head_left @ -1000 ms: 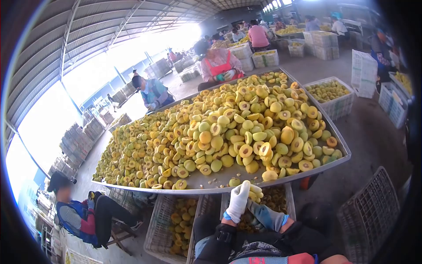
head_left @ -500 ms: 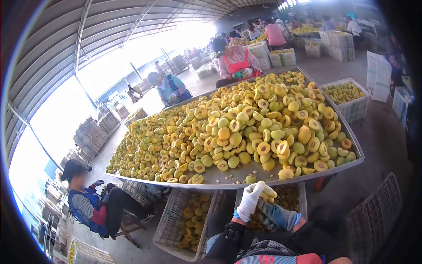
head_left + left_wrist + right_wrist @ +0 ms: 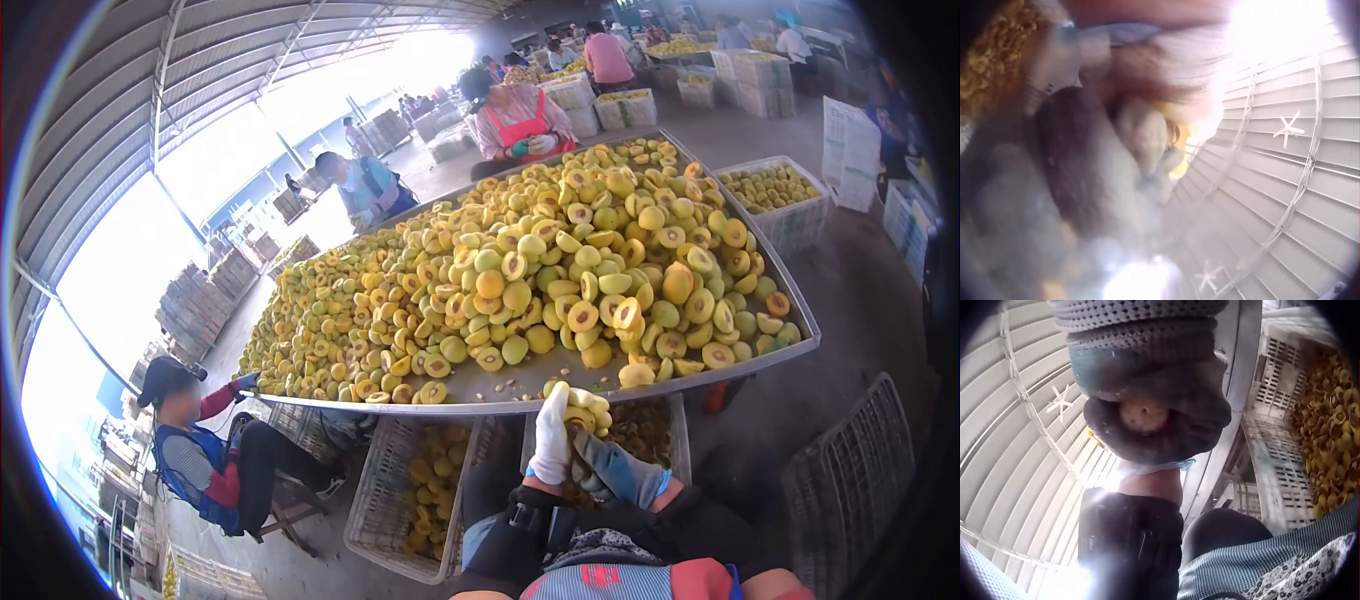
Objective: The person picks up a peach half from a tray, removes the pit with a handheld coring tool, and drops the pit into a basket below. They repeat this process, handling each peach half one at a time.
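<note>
My left hand (image 3: 552, 435), in a white glove with yellow-stained fingers, holds a yellow peach half (image 3: 1180, 142) just in front of the table's near edge. Pressed up close beside it, my right hand (image 3: 618, 470) wears a grey-blue glove. Its fingers curl round a tool whose round, tan handle end (image 3: 1144, 414) shows in the right wrist view; the tool's other end is hidden. A big heap of halved peaches (image 3: 520, 265), many with brown pits, covers most of the metal-rimmed table (image 3: 470, 408). One greenish piece lies at the rim near my left fingertips.
Below my hands stands a crate (image 3: 682, 440) of peach scraps, with a crate of peaches (image 3: 365, 525) to its left. An upturned crate (image 3: 850, 470) leans at the right. A seated person (image 3: 200, 450) is at the left; two more people work across the table.
The head view has shifted about. My two hands stay together at the table edge, with the right now closer in against the left. The seated person at the left has reached out to the table.
</note>
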Demonstrator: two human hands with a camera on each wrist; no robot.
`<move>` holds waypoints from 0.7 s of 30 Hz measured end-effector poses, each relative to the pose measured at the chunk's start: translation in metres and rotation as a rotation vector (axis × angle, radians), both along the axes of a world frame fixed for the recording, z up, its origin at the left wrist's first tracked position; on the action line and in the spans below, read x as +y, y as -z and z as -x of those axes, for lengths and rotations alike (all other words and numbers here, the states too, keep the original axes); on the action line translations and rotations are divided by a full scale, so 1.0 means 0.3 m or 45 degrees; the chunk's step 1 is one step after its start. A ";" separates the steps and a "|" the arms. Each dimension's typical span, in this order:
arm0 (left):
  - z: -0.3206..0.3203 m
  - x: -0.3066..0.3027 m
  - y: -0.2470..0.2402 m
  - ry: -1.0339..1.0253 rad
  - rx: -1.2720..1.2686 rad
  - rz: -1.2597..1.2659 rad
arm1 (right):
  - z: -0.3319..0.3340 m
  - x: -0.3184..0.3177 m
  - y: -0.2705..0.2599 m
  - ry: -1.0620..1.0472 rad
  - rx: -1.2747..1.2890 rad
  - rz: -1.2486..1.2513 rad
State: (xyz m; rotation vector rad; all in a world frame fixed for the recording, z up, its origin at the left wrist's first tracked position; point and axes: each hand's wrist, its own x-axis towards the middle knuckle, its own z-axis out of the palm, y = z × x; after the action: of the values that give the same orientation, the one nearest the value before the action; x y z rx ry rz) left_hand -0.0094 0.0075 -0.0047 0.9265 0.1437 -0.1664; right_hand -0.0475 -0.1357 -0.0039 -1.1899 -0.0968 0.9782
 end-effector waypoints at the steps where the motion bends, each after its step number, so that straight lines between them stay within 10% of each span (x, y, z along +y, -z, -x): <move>1: -0.001 0.002 -0.008 0.001 -0.028 -0.017 | 0.008 -0.001 -0.002 0.024 -0.064 0.047; 5: 0.005 0.025 -0.014 -0.062 0.033 0.285 | 0.005 0.085 0.230 0.346 -0.765 -0.107; 10: -0.025 0.253 0.019 -0.286 -0.162 0.448 | 0.017 0.012 0.111 -0.041 -0.780 0.543; 14: -0.029 0.665 0.013 -1.176 -0.091 -0.974 | -0.012 0.014 0.135 0.364 -1.024 0.884; 15: -0.010 0.653 -0.031 -1.369 -0.042 -1.978 | -0.024 0.016 0.132 0.396 -1.037 0.913; 21: -0.339 0.482 0.019 -0.806 -0.770 -2.132 | -0.052 0.066 0.149 0.399 -1.069 0.874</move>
State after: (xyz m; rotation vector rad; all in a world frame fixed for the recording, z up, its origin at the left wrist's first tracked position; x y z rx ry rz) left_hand 0.0923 0.1522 -0.0104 2.4672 -0.0312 0.9847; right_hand -0.0320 -0.1159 -0.0487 -2.1226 -0.2406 0.1647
